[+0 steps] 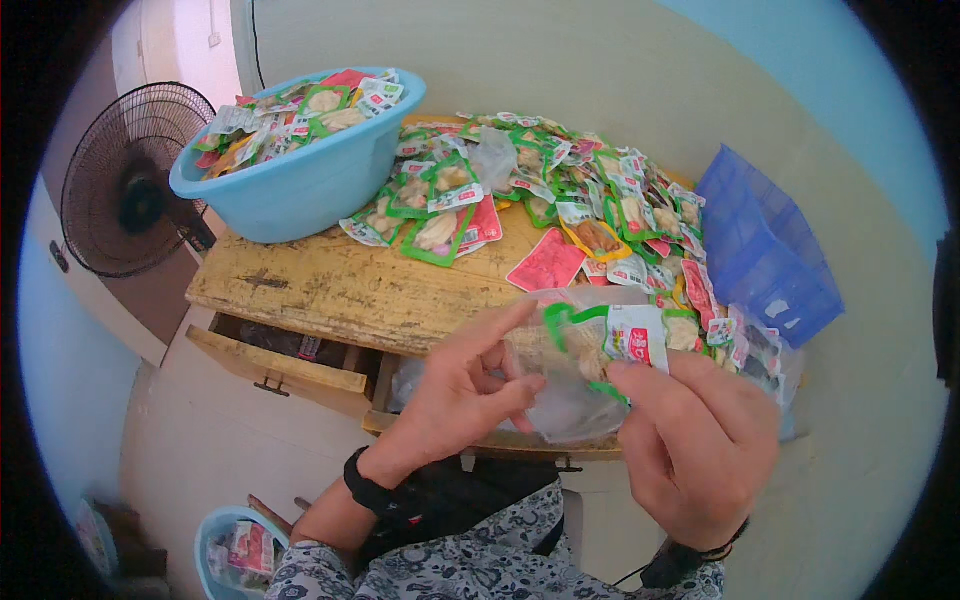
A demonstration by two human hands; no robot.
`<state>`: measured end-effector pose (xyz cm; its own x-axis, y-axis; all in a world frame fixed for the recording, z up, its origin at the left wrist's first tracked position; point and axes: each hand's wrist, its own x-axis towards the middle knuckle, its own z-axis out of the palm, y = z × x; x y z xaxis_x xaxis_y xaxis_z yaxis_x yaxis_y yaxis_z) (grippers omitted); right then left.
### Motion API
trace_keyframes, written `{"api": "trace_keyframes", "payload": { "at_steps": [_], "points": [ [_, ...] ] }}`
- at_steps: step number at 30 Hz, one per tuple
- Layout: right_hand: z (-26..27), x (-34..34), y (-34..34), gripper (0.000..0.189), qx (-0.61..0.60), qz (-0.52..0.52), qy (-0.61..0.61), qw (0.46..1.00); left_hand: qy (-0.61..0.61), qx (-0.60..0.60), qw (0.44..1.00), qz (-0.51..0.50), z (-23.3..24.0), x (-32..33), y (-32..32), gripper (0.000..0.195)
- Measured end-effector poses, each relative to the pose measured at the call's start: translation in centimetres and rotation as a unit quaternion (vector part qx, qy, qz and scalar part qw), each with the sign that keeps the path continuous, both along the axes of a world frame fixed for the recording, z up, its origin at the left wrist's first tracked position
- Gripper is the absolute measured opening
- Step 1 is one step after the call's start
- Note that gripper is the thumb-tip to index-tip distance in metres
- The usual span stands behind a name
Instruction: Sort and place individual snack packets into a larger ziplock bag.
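My left hand [472, 382] grips the edge of a clear plastic bag [562, 416] between thumb and fingers, above the front edge of the wooden desk [337, 285]. In my right hand [697, 442] is a green-edged vacuum food packet [592, 341] with a white and red label, pinched at its lower side. The packet lies at the bag's opening, partly overlapping it; how far it is inside I cannot tell. Behind both hands, a large heap of similar green, pink and yellow packets [630, 202] covers the desk's back and right side.
A light blue basin [300, 187] piled with packets stands at the desk's left, beside a black fan [139, 180]. At the right leans a blue plastic basket [765, 240]. An open drawer [277, 371] juts out in front. On the floor sits another blue basin [210, 555] holding packets.
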<state>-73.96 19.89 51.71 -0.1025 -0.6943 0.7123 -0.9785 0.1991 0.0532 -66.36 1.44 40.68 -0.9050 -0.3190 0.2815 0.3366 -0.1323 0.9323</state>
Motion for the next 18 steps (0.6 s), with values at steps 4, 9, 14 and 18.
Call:
{"api": "trace_keyframes", "payload": {
  "at_steps": [4, 9, 14, 18],
  "points": [
    [-1.2, -0.5, -1.3, 0.039, 0.011, 0.013, -0.041, 0.999, 0.040, -0.046, 0.997, 0.055, 1.2, 0.2, 0.1, 0.074],
    [-5.4, -2.3, -7.0, 0.027, -0.134, 0.122, -0.189, 0.965, 0.098, -0.392, 0.874, 0.270, 4.8, 1.3, -0.1, 0.078],
    [-12.4, -5.9, -12.2, 0.034, -0.114, 0.205, -0.426, 0.874, 0.057, -0.514, 0.802, 0.299, 5.3, 0.5, 0.8, 0.077],
    [-15.6, -6.3, -15.3, 0.034, -0.065, 0.195, -0.418, 0.885, -0.008, -0.572, 0.760, 0.309, 4.3, 0.1, 1.1, 0.079]
  ]
}}
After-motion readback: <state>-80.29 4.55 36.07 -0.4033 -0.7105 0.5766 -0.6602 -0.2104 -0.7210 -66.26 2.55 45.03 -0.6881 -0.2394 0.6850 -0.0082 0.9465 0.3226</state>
